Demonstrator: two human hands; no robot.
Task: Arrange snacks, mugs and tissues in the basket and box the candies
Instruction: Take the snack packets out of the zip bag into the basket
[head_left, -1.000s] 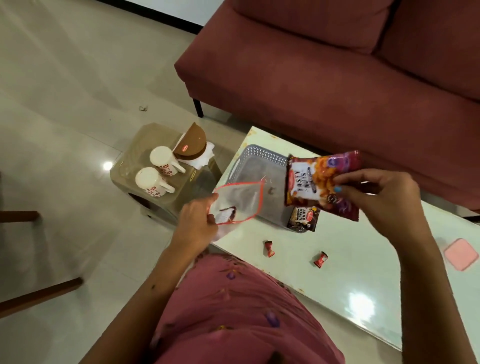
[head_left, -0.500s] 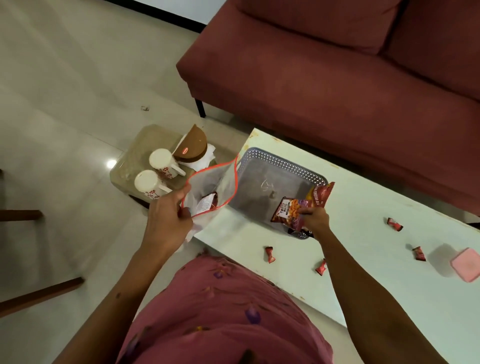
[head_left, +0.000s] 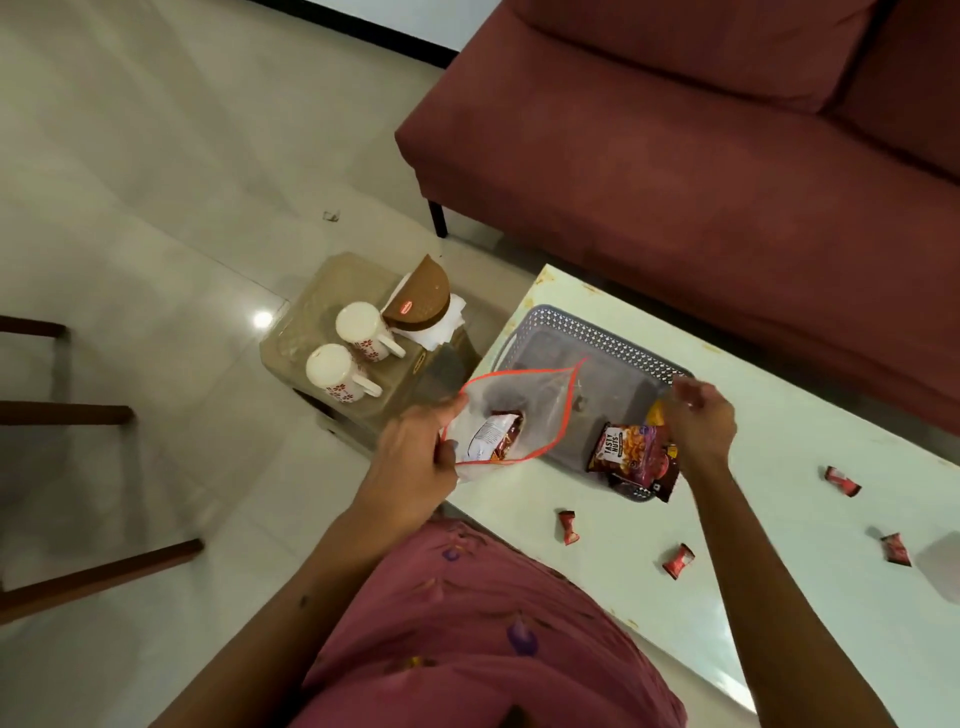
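My left hand (head_left: 415, 454) grips the edge of a clear zip bag (head_left: 540, 410) with a red rim, held open over the table's left end. One snack packet (head_left: 493, 439) lies inside it. A grey perforated basket (head_left: 597, 332) stands on the pale table (head_left: 789, 597). A Tasty Nuts packet (head_left: 626, 449) lies in the basket's near right corner, on top of a dark packet (head_left: 662, 483). My right hand (head_left: 698, 426) hovers just above them, blurred, fingers loosely apart. Several red wrapped candies (head_left: 568, 526) are scattered on the table. Two white mugs (head_left: 358, 332) and a brown tissue holder (head_left: 423, 301) stand on a stool.
The translucent stool (head_left: 306, 312) stands on the floor left of the table. A red sofa (head_left: 701, 182) runs behind the table. Wooden chair legs (head_left: 98, 577) stick in from the left. My pink dress fills the bottom of the view.
My right hand carried the Tasty Nuts packet down into the basket and let it go. My left hand kept hold of the zip bag and brought it over the basket's left side.
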